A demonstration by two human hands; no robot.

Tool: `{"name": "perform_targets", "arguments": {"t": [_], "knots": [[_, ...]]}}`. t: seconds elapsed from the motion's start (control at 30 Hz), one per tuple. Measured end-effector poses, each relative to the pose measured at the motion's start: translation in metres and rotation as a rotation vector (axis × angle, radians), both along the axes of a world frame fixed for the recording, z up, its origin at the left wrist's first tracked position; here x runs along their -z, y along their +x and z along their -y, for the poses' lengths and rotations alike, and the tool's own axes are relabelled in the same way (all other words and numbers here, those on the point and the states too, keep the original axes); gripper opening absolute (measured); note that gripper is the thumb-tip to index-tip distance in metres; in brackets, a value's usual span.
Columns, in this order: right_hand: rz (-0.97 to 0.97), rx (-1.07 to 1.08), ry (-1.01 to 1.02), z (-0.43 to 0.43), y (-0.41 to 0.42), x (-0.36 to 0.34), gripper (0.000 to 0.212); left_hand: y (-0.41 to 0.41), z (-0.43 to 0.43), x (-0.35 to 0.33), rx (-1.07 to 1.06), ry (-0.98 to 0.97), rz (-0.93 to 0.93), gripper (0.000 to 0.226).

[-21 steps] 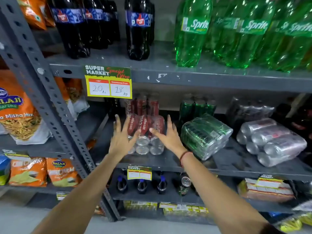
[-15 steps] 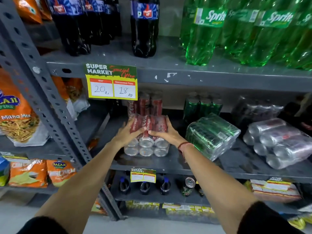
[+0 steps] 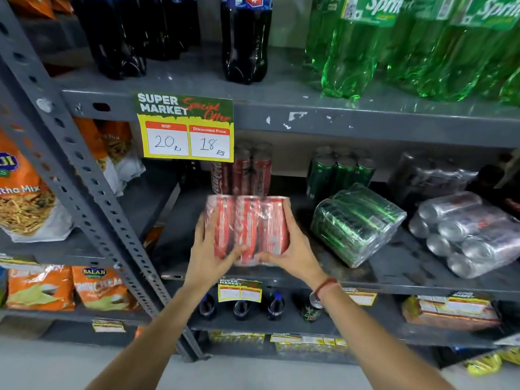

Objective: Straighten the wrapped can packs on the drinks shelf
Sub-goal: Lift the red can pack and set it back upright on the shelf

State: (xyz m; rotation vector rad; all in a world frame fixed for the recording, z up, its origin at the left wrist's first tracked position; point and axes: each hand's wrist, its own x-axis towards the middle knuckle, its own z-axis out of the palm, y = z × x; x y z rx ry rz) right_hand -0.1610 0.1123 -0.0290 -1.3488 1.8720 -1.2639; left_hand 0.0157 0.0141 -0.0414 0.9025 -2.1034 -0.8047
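A shrink-wrapped pack of red cola cans (image 3: 249, 223) stands upright near the front of the grey drinks shelf (image 3: 365, 280), blurred by motion. My left hand (image 3: 209, 253) grips its left side and front. My right hand (image 3: 292, 249) holds its right side and lower front. To the right, a wrapped green can pack (image 3: 358, 223) lies on its side, skewed. Further right, a wrapped silver can pack (image 3: 467, 235) also lies on its side. Behind stand upright red cans (image 3: 242, 171), green cans (image 3: 340, 171) and a dark wrapped pack (image 3: 427, 175).
A perforated grey upright (image 3: 84, 192) runs diagonally to the left of the pack. A yellow price tag (image 3: 187, 128) hangs from the shelf above, which holds dark cola bottles (image 3: 244, 38) and green Sprite bottles (image 3: 394, 43). Snack bags (image 3: 25, 198) fill the left racks.
My hands closed on the red can pack, which lay on its side with can ends facing me. It now stands upright with the labels facing me.
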Motion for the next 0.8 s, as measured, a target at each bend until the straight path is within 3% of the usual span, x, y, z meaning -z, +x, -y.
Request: {"name": "perform_targets", "arguments": {"t": [0.2, 0.33, 0.5, 0.63, 0.73, 0.8], "knots": [[-0.271, 0.063, -0.067, -0.004, 0.007, 0.021, 0.119, -0.003, 0.004, 0.030, -0.012, -0.200, 0.094, 0.098], [-0.298, 0.030, -0.086, -0.007, 0.010, 0.030, 0.101, -0.002, 0.006, 0.037, -0.063, -0.184, 0.199, 0.107], [-0.239, -0.015, -0.154, -0.016, 0.015, 0.031, 0.085, 0.012, 0.003, 0.039, -0.037, -0.213, 0.294, 0.092], [-0.124, 0.117, -0.247, 0.001, 0.000, 0.001, 0.079, 0.012, -0.028, 0.017, -0.159, -0.100, -0.025, 0.082], [0.113, 0.128, -0.126, 0.035, -0.015, -0.038, 0.066, -0.020, -0.056, -0.014, -0.362, 0.179, -0.327, 0.072], [0.215, 0.056, 0.011, 0.052, -0.023, -0.055, 0.063, -0.046, -0.058, -0.027, -0.410, 0.365, -0.399, 0.071]]}}
